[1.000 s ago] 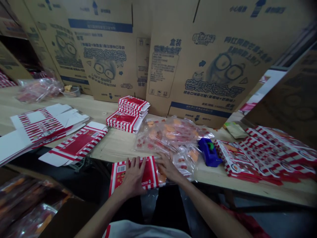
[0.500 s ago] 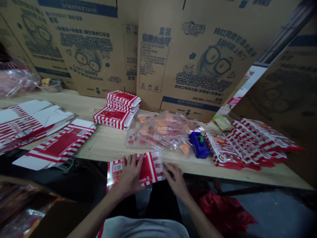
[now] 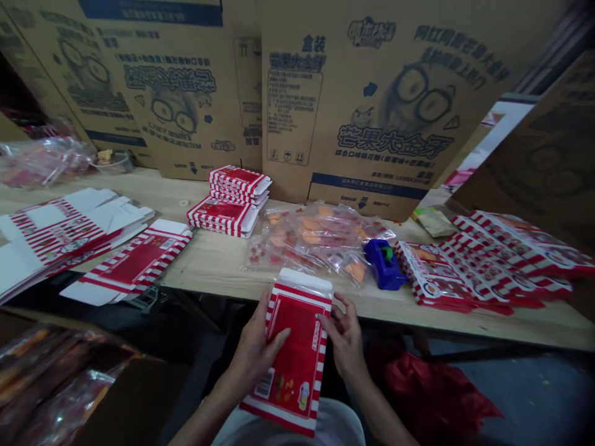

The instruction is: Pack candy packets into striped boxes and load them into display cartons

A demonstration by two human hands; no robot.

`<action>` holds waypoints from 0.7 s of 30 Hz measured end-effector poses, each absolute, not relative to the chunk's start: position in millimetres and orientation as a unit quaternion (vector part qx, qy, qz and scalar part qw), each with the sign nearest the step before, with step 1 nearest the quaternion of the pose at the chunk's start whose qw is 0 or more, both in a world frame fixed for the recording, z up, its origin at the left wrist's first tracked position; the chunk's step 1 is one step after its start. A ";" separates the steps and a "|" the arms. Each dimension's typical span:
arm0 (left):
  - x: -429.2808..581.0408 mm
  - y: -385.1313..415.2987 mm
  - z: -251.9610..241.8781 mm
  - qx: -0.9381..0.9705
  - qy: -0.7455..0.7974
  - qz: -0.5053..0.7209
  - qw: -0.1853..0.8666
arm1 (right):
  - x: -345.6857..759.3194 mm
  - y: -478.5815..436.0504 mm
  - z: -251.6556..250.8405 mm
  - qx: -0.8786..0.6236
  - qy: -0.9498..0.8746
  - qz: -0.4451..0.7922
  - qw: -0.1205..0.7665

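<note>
Item: red-and-white striped carton (image 3: 295, 353), a second ago flat on the surface (image 3: 223, 266) edge, now lifted clear and stood end-up over the lap; white top flap unclosed, so filling looks done, closing not. Left hand (image 3: 253, 350) and right hand (image 3: 346, 337), half-curled, clasp its long sides. Beyond: clear snack packets (image 3: 316, 238), blue tape dispenser (image 3: 383, 265).

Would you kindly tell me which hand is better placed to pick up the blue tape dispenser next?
Probably the right. The right hand holds the striped box by its right edge, with the blue tape dispenser just beyond it. The left hand, thumb across the box front, would have to cross over.
</note>
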State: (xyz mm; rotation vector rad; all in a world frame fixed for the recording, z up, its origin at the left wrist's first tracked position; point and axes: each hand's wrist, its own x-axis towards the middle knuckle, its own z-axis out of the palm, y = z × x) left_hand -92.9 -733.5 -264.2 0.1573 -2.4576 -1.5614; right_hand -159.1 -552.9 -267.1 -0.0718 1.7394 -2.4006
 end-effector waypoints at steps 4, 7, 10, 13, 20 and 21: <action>-87.9 -737.1 -278.1 0.021 -0.700 -0.713 0.033 | -157.3 -530.9 -284.1 -0.053 0.618 -0.774 0.128; -82.4 -735.5 -286.4 0.007 -0.646 -0.764 0.006 | -153.7 -521.9 -298.0 -0.090 0.674 -0.721 0.132; -78.7 -737.6 -291.7 -0.002 -0.632 -0.775 -0.027 | -153.1 -518.5 -304.2 -0.140 0.725 -0.664 0.116; -84.2 -743.6 -292.4 0.003 -0.697 -0.717 -0.028 | -155.2 -520.7 -301.4 -0.184 0.746 -0.632 0.103; -104.2 -744.6 -283.0 0.055 -0.650 -0.755 0.061 | -166.4 -537.6 -284.2 -0.082 0.685 -0.715 0.114; -104.2 -743.5 -282.8 0.077 -0.618 -0.781 0.055 | -168.4 -539.1 -282.6 -0.061 0.670 -0.728 0.131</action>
